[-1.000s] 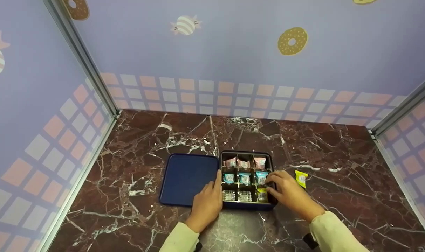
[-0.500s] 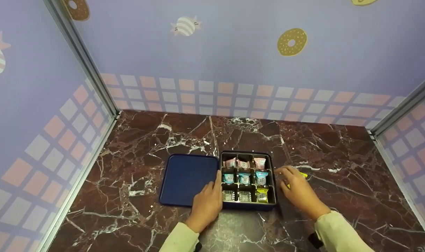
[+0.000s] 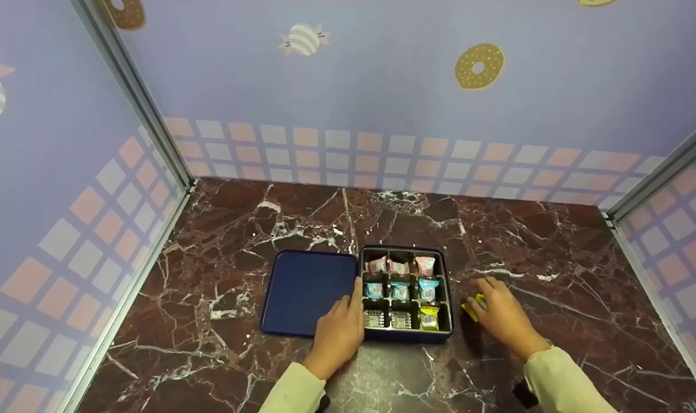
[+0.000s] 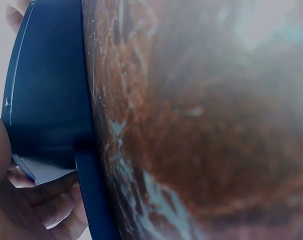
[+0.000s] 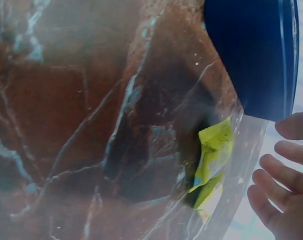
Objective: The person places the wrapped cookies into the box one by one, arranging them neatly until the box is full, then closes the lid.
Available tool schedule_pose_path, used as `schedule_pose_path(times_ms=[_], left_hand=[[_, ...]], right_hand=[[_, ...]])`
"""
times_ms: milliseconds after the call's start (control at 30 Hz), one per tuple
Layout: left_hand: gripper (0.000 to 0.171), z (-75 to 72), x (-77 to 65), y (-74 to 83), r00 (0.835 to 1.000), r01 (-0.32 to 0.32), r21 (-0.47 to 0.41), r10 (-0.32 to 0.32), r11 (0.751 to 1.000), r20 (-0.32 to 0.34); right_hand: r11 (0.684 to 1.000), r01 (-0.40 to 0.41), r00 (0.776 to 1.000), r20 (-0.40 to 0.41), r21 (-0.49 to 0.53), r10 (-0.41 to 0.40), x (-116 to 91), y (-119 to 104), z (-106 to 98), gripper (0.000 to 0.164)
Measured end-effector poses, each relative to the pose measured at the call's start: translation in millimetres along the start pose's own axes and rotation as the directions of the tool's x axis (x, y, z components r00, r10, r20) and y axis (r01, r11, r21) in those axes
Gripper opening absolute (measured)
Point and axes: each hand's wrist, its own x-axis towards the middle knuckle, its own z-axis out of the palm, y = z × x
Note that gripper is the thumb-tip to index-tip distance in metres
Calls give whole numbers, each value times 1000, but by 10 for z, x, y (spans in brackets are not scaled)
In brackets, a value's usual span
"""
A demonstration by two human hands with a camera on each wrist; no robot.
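A dark blue tin box (image 3: 408,337) with a divided insert stands beside its blue lid (image 3: 307,292). My left hand (image 3: 339,332) rests over the lid's right edge, straight fingers along the box's left wall; in the left wrist view its fingers (image 4: 56,210) lie beside the box corner. Right of the box, my right hand (image 3: 500,312) is over a yellow-wrapped candy (image 3: 469,311), partly hidden by the thumb. From the right wrist, the candy (image 5: 214,155) shows low by the tabletop, the loose fingers (image 5: 276,180) apart from it.
Pink candies (image 3: 426,266) fill the box's back row and blue candies (image 3: 428,289) the middle row. One yellow candy (image 3: 429,318) sits front right, beside two bare compartments (image 3: 401,319). Patterned walls (image 3: 382,86) enclose the marble table (image 3: 238,229) at back and sides.
My right hand has moved right from the box's right edge to the loose yellow candy, which has shifted left and nearer to me. The left hand stays in place.
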Motion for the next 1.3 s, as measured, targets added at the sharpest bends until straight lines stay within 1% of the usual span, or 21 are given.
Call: schedule_pose_path(times_ms=[133,267,400,500,600,700,800,867,1000,1133,1233,1300], left_hand=[[51,5,-3,-5,1000,-5,9,5,1000,-10],[51,6,-5,-5,1000,-9,11,9,1000,-13],[50,11,-41,-13,999,-22,10,22,1000,-29],[50,14,-71,-19,999,-25,7,25,1000,-30],[50,6,-79,-19,1000,-10,-5,10,1000,1],[53,-3,-55,-17,999,3,-15,-2,1000,41],[56,-6,8,-16,999,1,-16,0,1000,50],[56,-8,-16,-17,998,4,-16,-3,1000,68],[54,-15,43,-8,996,14,-20,-12,1000,88],[54,-29,26,-9,993,27,-19,-24,999,118],[54,-32,9,-12,992,27,-18,-25,999,120],[55,-32,4,-16,994,18,-13,-17,1000,105]], right_hand=[[1000,-9,1000,18,-10,9,-27,29,9,33],[1000,-14,1000,-3,-24,14,-49,42,20,34],[998,-36,999,-18,-52,36,-95,51,61,33],[997,-48,999,-17,-56,47,-129,60,105,29],[998,-50,999,-8,-45,50,-150,70,141,26],[998,-44,999,1,-48,44,-148,84,144,26],[998,-35,999,-8,-61,34,-103,100,112,27],[997,-38,999,-2,-62,38,-132,102,125,27],[997,-40,999,5,-60,41,-82,122,88,28],[997,-44,999,22,-57,46,-87,116,96,25],[998,-39,999,18,-49,40,-103,107,106,26],[998,-39,999,9,-41,39,-110,105,113,28]])
